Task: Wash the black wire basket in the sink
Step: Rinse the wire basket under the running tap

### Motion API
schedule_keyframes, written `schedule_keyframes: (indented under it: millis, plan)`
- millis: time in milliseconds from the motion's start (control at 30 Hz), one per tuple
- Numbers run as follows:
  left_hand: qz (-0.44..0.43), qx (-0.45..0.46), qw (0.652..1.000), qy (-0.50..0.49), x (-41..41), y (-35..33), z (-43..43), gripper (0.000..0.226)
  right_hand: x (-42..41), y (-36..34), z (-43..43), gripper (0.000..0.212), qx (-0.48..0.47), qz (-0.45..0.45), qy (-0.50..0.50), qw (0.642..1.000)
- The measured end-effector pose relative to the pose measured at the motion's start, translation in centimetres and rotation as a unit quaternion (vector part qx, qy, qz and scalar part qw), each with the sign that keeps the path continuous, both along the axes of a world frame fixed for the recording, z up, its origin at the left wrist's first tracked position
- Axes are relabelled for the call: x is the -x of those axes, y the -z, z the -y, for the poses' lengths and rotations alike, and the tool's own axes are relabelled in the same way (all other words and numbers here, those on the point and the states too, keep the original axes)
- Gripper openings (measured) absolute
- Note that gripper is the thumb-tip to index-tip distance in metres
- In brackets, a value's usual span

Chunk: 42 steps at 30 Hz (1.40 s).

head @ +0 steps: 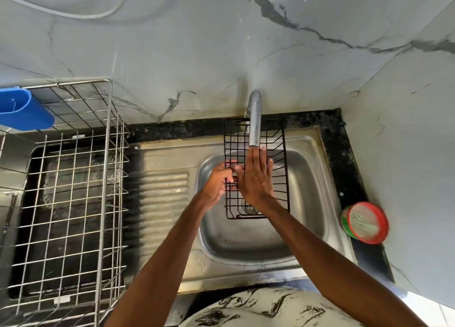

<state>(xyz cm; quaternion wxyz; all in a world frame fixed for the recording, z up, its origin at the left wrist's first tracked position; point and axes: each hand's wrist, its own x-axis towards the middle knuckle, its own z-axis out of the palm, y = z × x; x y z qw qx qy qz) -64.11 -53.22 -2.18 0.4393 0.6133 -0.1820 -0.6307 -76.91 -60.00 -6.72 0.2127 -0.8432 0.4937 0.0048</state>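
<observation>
- The sink (317, 186) is a stainless steel basin with rounded corners, dull and scuffed; a ribbed drainboard (162, 201) is pressed into the same sheet on its left.
- The black wire basket (278, 179) is a rectangular grid of thin wire, held over the sink basin, its far end under the curved metal tap (255, 119).
- The left hand (218, 182) is clamped on the basket's left edge, fingers curled round the wire.
- The right hand (256, 177) lies flat and spread on the basket's mesh, fingers straight, gripping nothing.
- Right of the sink, on the black speckled counter, stands a round green tub (364, 222) with a red rim holding pale paste.
- Left of the sink stands a bare steel wire rack (66, 203); a blue plastic cup (23, 111) hangs on its far corner.
</observation>
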Motion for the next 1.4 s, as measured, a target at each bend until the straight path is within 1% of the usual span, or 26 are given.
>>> schedule_keyframes:
  millis: [67, 100, 133, 233, 267, 367, 400, 467, 533, 567, 600, 667, 700, 800, 867, 967, 1000, 1033, 1067, 1133, 1200, 1233, 1267, 1300, 1333, 1400]
  plan:
    - [0.010, -0.003, 1.000, -0.005, -0.1, 0.2, -0.1, 0.071, 0.2, 0.0, -0.6, 0.071, 0.020, 0.021, -0.093, 0.995]
    - [0.007, -0.003, 1.000, -0.012, -0.2, 0.2, -0.1, 0.073, 0.7, 0.0, -0.5, 0.070, 0.024, 0.029, -0.109, 0.993]
    - [0.002, -0.003, 1.000, -0.017, -0.3, 0.0, -0.1, 0.075, 1.0, 0.1, -0.4, 0.068, 0.027, 0.031, -0.091, 0.995]
    - [-0.004, 0.015, 1.000, -0.015, -0.1, 0.1, 0.6, 0.080, 0.9, 0.0, -0.1, 0.069, 0.019, 0.005, 0.023, 1.000]
    - [-0.007, 0.017, 1.000, -0.016, 0.0, 0.2, 0.8, 0.082, 0.6, -0.2, -0.4, 0.070, 0.015, 0.005, 0.017, 1.000]
    - [-0.010, 0.032, 0.999, -0.019, 0.1, -0.1, 1.3, 0.085, 0.5, -0.5, -1.2, 0.068, 0.039, 0.043, -0.121, 0.991]
    - [-0.012, 0.034, 0.999, -0.016, 0.1, -0.4, 1.4, 0.082, 0.8, -0.4, -1.0, 0.067, 0.049, 0.045, -0.136, 0.989]
    - [-0.019, 0.046, 0.999, -0.015, 0.1, -0.7, 1.8, 0.076, 1.1, 0.0, -0.2, 0.065, 0.047, 0.019, -0.068, 0.996]
    - [-0.021, 0.048, 0.998, -0.020, 0.1, -1.0, 2.2, 0.080, 0.7, -0.2, -0.1, 0.067, 0.031, -0.015, 0.010, 0.999]
    - [-0.015, 0.051, 0.998, -0.018, 0.1, -1.1, 2.3, 0.084, 0.2, -0.5, -0.5, 0.068, 0.033, -0.019, 0.000, 0.999]
    - [-0.007, 0.053, 0.998, -0.015, -0.1, -1.2, 2.4, 0.085, -0.1, -0.7, -0.9, 0.069, 0.044, -0.010, -0.038, 0.998]
    - [0.001, 0.058, 0.998, -0.012, -0.3, -1.4, 2.3, 0.079, 0.0, -1.0, -1.2, 0.068, 0.059, 0.020, -0.112, 0.992]
    - [0.005, 0.059, 0.998, -0.013, -0.5, -1.3, 2.3, 0.076, 0.4, -1.0, -0.8, 0.068, 0.058, 0.022, -0.112, 0.992]
    - [0.010, 0.066, 0.998, -0.012, -0.9, -0.7, 2.1, 0.076, 1.2, -0.4, 0.5, 0.072, 0.053, -0.010, -0.010, 0.999]
    - [0.014, 0.065, 0.998, -0.011, -0.9, -0.5, 2.0, 0.079, 0.8, -0.6, 0.2, 0.075, 0.030, -0.021, -0.017, 0.999]
    - [0.026, 0.057, 0.998, -0.017, -1.4, -0.1, 2.1, 0.081, 0.7, -0.3, -0.7, 0.070, 0.024, 0.054, -0.157, 0.986]
    - [0.025, 0.056, 0.998, -0.022, -1.6, 0.1, 2.0, 0.082, 0.9, -0.6, -0.6, 0.066, 0.007, 0.097, -0.177, 0.979]
    - [0.020, 0.056, 0.998, -0.026, -1.7, 0.2, 2.0, 0.082, 1.1, -1.1, -0.4, 0.061, -0.016, 0.153, -0.156, 0.976]
    - [0.015, 0.058, 0.998, -0.030, -1.9, 0.2, 1.9, 0.080, 1.1, -1.7, -0.1, 0.055, -0.030, 0.220, -0.103, 0.970]
    - [0.007, 0.063, 0.998, -0.026, -2.0, 0.2, 1.9, 0.076, 1.0, -3.2, 0.9, 0.039, -0.046, 0.316, 0.048, 0.946]
    - [0.002, 0.074, 0.997, -0.012, -1.9, 0.1, 2.1, 0.078, 0.6, -4.5, 2.2, 0.024, -0.131, 0.352, 0.200, 0.905]
    - [0.003, 0.077, 0.997, -0.006, -1.8, 0.1, 2.2, 0.080, 0.2, -5.0, 2.8, 0.021, -0.203, 0.377, 0.264, 0.864]
    - [0.008, 0.077, 0.997, -0.001, -1.7, 0.2, 2.3, 0.080, -0.1, -5.4, 3.5, 0.020, -0.275, 0.404, 0.319, 0.812]
    - [0.012, 0.075, 0.997, 0.003, -1.6, 0.2, 2.4, 0.079, -0.2, -5.8, 4.0, 0.023, -0.337, 0.422, 0.359, 0.761]
    - [0.015, 0.072, 0.997, 0.004, -1.5, 0.3, 2.4, 0.078, -0.4, -6.3, 4.4, 0.026, -0.385, 0.431, 0.381, 0.721]
    - [0.013, 0.071, 0.997, 0.004, -1.4, 0.3, 2.5, 0.077, -0.5, -7.0, 5.1, 0.030, -0.455, 0.447, 0.377, 0.672]
